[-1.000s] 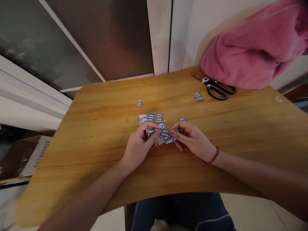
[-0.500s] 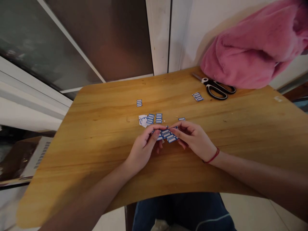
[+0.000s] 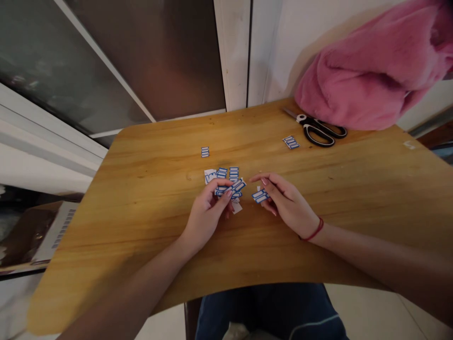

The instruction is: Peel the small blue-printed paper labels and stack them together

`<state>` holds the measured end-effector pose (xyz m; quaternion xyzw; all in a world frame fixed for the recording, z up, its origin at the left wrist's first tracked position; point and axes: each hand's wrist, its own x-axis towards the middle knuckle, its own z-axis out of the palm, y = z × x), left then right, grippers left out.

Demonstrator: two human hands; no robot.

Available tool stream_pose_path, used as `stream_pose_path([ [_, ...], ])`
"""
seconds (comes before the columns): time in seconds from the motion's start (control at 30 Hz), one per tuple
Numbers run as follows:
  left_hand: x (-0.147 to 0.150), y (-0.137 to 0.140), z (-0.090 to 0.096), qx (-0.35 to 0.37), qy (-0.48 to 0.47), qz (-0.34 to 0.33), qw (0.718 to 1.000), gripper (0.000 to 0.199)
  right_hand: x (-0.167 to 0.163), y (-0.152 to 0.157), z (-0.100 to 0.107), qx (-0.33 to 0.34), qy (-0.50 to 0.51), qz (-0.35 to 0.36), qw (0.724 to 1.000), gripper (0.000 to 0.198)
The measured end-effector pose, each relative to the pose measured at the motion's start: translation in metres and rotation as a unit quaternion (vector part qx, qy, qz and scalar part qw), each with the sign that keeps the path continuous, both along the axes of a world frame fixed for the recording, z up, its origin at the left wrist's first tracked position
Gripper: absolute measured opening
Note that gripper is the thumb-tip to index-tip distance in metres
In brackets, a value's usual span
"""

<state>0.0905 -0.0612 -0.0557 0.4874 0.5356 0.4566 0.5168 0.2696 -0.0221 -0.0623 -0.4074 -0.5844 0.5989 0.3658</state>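
Note:
Thumb and fingers of my left hand (image 3: 208,208) pinch several small white label stickers with blue borders (image 3: 238,185), fanned out at different angles. To their right, my right hand (image 3: 288,200) grips another blue-bordered label piece (image 3: 260,195) between thumb and fingers, with its index finger stretched toward the left. A small gap separates the two hands' labels. Just beyond my left hand lie a strip of labels (image 3: 234,172) and a heap of label pieces with white scraps (image 3: 210,175), partly covered by the hand.
Farther back on the wooden table (image 3: 159,189) lie a small label piece (image 3: 205,152) and another label piece (image 3: 291,142). Black-handled scissors (image 3: 320,131) rest at the back right, beside a pink plush cloth (image 3: 357,80). An open cardboard box (image 3: 53,231) stands left of the table.
My hands have drawn apart, splitting the labels that were held together between them. Some stay in my left hand, and a piece has come away to the right in my right hand.

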Motion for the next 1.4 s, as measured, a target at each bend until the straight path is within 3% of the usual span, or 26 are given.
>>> stream_pose_path([
  [0.13, 0.000, -0.002, -0.001, 0.014, -0.001, -0.020, 1.000, 0.024, 0.002, -0.005, -0.001, 0.085, -0.055, 0.002, 0.995, 0.024],
  [0.27, 0.000, -0.004, -0.002, 0.035, -0.003, -0.047, 0.998, 0.026, 0.004, -0.010, 0.001, 0.203, -0.129, 0.056, 0.969, 0.020],
  [0.43, 0.003, -0.007, -0.004, 0.094, 0.095, -0.045, 0.990, 0.019, 0.005, -0.006, 0.006, 0.333, -0.162, -0.003, 0.929, 0.028],
  [0.5, 0.003, -0.007, -0.005, 0.128, 0.166, -0.048, 0.977, 0.011, 0.006, -0.003, 0.007, 0.344, -0.167, 0.010, 0.924, 0.026],
  [0.6, 0.002, -0.007, -0.006, 0.167, 0.239, -0.046, 0.955, 0.008, 0.007, 0.002, 0.006, 0.355, -0.179, 0.050, 0.916, 0.009],
  [0.73, -0.001, -0.005, -0.005, 0.157, 0.285, -0.049, 0.944, 0.009, 0.010, 0.009, 0.000, 0.362, -0.199, 0.099, 0.905, 0.010],
  [0.83, -0.003, -0.002, -0.004, 0.172, 0.318, -0.067, 0.930, 0.009, 0.013, 0.014, -0.003, 0.396, -0.250, 0.105, 0.877, 0.011],
  [1.0, -0.004, 0.000, -0.006, 0.174, 0.329, -0.079, 0.925, 0.008, 0.013, 0.015, -0.005, 0.402, -0.339, 0.092, 0.845, 0.012],
  [1.4, -0.005, 0.001, -0.009, 0.183, 0.336, -0.112, 0.917, 0.010, 0.012, 0.013, -0.005, 0.360, -0.372, 0.124, 0.847, 0.019],
])
